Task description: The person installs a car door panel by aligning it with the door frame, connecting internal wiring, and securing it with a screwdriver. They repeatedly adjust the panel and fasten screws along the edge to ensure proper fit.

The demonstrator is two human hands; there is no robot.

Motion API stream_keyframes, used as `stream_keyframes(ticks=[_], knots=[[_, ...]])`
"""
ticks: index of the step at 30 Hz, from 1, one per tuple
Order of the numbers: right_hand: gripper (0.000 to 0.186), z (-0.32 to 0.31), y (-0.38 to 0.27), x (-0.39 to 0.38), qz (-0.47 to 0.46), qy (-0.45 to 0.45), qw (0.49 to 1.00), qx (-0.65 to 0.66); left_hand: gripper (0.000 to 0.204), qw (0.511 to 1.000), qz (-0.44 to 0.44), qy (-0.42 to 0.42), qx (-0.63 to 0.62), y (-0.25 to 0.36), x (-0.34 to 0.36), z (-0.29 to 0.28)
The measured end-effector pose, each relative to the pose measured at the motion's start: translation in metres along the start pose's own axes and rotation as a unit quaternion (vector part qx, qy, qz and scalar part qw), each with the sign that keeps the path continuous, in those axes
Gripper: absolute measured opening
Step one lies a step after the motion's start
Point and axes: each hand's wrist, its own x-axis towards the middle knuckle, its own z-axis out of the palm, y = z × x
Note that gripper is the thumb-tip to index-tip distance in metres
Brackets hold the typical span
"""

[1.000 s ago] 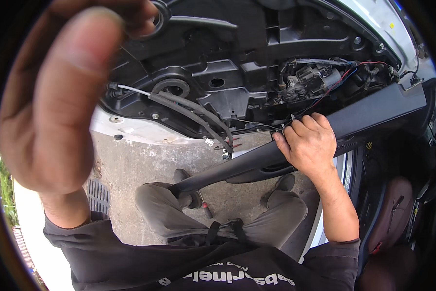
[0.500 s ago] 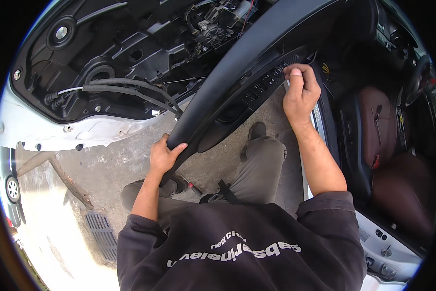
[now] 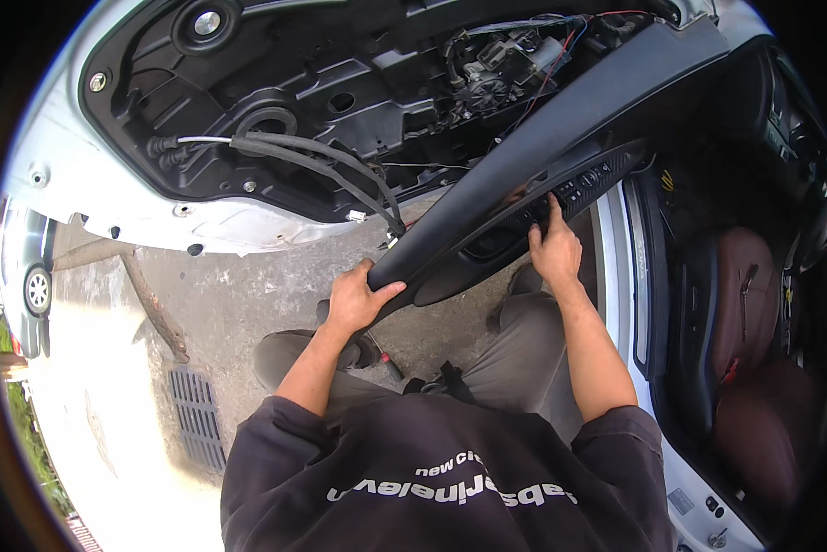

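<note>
A black car door trim panel [image 3: 514, 189] slants across the view, off the open door [image 3: 358, 133]. My left hand [image 3: 353, 299] is closed around its near left end, thumb on top. On the panel's armrest is a block of window switches [image 3: 597, 177]. My right hand [image 3: 558, 253] touches that block with its index finger stretched out; the thumb is apart from it and the other fingers are partly hidden. Two dark sheathed cables [image 3: 317, 149] run from the door's inner side to behind the panel, near my left hand.
Exposed on the door is a mechanism with wires [image 3: 494, 92]. A screwdriver [image 3: 391, 368] with a red and black handle lies by my feet. To the right are the door sill [image 3: 627, 276] and brown seat [image 3: 743, 294]. A drain grate [image 3: 195, 419] and another car [image 3: 34, 276] are on the left.
My right hand has come down from above the armrest, its index finger now on the switches. The view has shifted, and the panel and door appear further right and lower.
</note>
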Motion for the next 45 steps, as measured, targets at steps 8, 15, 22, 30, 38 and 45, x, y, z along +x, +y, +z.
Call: stream_keyframes(ticks=[8,15,22,30,38,45], knots=[[0.070,0.023,0.010,-0.003,-0.025,0.060,0.998,0.018,0.068,0.999,-0.026,-0.037,-0.012,-0.001,0.003,-0.002],[0.069,0.021,0.015,-0.002,-0.042,0.046,0.998,-0.004,0.071,0.999,-0.027,-0.040,0.004,-0.002,0.003,-0.001],[0.075,0.021,0.013,-0.003,-0.047,0.046,0.996,-0.052,0.071,0.999,-0.030,-0.033,0.006,-0.004,0.002,0.002],[0.079,0.019,0.009,-0.006,-0.063,0.056,0.994,-0.074,0.068,0.998,-0.048,-0.031,-0.009,0.000,0.003,0.001],[0.074,0.025,0.010,-0.010,-0.010,0.078,0.997,-0.001,0.066,0.997,-0.057,-0.040,-0.037,-0.001,0.005,0.001],[0.067,0.021,0.014,-0.007,0.020,0.046,0.999,0.004,0.066,0.997,-0.054,-0.053,-0.016,-0.004,0.007,0.000]])
